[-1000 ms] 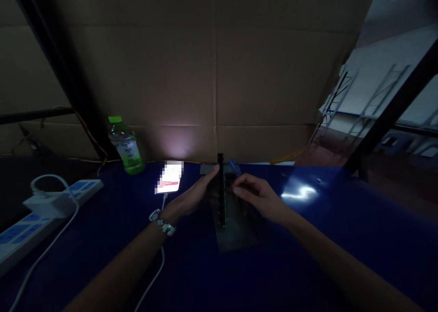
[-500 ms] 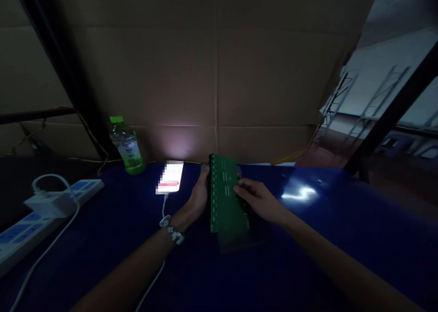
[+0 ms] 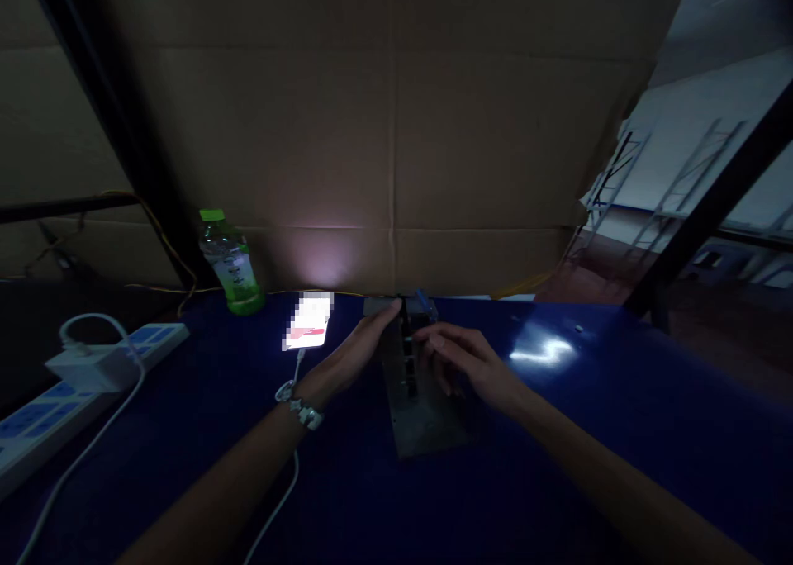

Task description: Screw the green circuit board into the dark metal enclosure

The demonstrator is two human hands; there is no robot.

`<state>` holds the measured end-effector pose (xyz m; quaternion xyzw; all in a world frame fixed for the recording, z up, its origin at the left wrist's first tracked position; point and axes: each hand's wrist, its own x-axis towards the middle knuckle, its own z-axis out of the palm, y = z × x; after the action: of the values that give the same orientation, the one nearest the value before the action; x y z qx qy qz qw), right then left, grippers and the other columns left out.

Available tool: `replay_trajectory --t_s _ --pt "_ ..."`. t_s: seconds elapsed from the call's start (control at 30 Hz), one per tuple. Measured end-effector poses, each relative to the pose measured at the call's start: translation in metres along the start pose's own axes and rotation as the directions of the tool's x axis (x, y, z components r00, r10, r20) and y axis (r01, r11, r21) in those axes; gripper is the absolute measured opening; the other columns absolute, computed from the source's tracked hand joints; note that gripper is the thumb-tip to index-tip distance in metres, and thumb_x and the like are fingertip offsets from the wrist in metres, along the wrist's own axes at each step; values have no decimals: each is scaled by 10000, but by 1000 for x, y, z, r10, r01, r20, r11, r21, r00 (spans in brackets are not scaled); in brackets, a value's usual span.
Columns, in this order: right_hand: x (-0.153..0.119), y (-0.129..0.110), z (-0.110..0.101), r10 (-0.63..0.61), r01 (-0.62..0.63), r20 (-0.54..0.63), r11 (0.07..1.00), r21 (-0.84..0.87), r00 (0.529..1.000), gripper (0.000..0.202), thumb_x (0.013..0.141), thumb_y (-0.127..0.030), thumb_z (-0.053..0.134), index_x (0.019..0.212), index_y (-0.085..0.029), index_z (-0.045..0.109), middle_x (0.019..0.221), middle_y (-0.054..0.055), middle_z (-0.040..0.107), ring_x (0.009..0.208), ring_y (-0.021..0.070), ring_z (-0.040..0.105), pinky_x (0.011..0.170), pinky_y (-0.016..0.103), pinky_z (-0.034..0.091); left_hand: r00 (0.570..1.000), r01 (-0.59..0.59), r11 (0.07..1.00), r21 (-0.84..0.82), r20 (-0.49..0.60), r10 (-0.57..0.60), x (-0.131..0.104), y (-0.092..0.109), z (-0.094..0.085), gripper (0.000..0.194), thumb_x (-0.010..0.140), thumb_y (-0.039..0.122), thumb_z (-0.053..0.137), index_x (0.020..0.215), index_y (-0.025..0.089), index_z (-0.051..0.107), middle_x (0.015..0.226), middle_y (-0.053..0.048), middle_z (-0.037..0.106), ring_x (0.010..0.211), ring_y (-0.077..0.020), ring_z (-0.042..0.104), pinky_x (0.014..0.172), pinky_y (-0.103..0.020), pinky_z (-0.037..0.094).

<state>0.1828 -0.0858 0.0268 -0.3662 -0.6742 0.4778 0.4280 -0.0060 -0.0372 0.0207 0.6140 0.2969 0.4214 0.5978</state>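
A circuit board (image 3: 409, 354) now stands nearly edge-on, showing a narrow dark strip with pale gaps. My left hand (image 3: 356, 344) lies along its left side, closed on it, with the thumb near the top end; the other fingertips are hidden. At the right side of the strip is my right hand (image 3: 462, 357), its fingers loosely bent and apart. The index fingertip is close to the strip; contact cannot be told. Beneath lies a dark flat plate (image 3: 427, 433) on the blue table. A small blue object (image 3: 424, 302) sits behind the right fingers, its kind unclear.
A lit phone (image 3: 310, 321) with a white cable stands left of the hands. Farther left are a green-capped bottle (image 3: 232, 268) and a white power strip (image 3: 158, 340) with a plug. Brown cardboard (image 3: 390, 135) closes off the back of the blue table (image 3: 595, 400).
The circuit board has turned from its green face to nearly edge-on, uncovering more of the dark plate. My left thumb has moved right, and my right fingers have come off the green face.
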Motion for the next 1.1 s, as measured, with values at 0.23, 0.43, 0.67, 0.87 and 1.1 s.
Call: replay_trajectory --t_s 0.23,0.43,0.67,0.87,1.1 --pt "7 20 0 -10 -12 -139 987 -158 990 171 874 -382 579 887 -212 560 740 -5 580 494 88 489 455 249 376 986 86 996 -11 -141 -86 1 -3 2 496 875 612 461 815 182 701 698 -40 662 692 -197 598 655 -302 468" --pt "9 27 2 -16 -18 -182 983 -184 983 140 866 -301 590 960 -203 552 882 54 648 802 188 619 700 341 484 983 25 999 24 -185 -20 -4 2 13 515 911 601 402 1001 195 707 859 -65 705 913 -256 636 807 -373 490" --pt "8 18 -5 10 -39 -163 984 -172 987 155 892 -316 564 1001 -206 556 814 37 665 608 155 596 528 308 482 976 -101 978 183 210 61 -2 9 -6 402 889 436 562 1239 244 605 1159 -88 672 1137 -312 585 993 -506 427" --pt "10 16 -2 -245 168 -246 941 -294 938 179 867 -261 587 1039 -211 588 978 54 691 913 213 653 796 384 517 931 8 939 343 341 -132 -12 24 -21 673 838 408 642 1442 288 371 1460 -76 450 1363 -319 376 1126 -534 270" --pt "5 15 2 -341 277 -324 934 -227 883 262 786 -133 635 1023 -243 654 1011 37 711 976 226 666 863 396 517 893 -95 940 327 445 -64 -9 12 -15 945 691 279 793 1480 290 273 1418 -120 476 1285 -337 462 1046 -527 391"
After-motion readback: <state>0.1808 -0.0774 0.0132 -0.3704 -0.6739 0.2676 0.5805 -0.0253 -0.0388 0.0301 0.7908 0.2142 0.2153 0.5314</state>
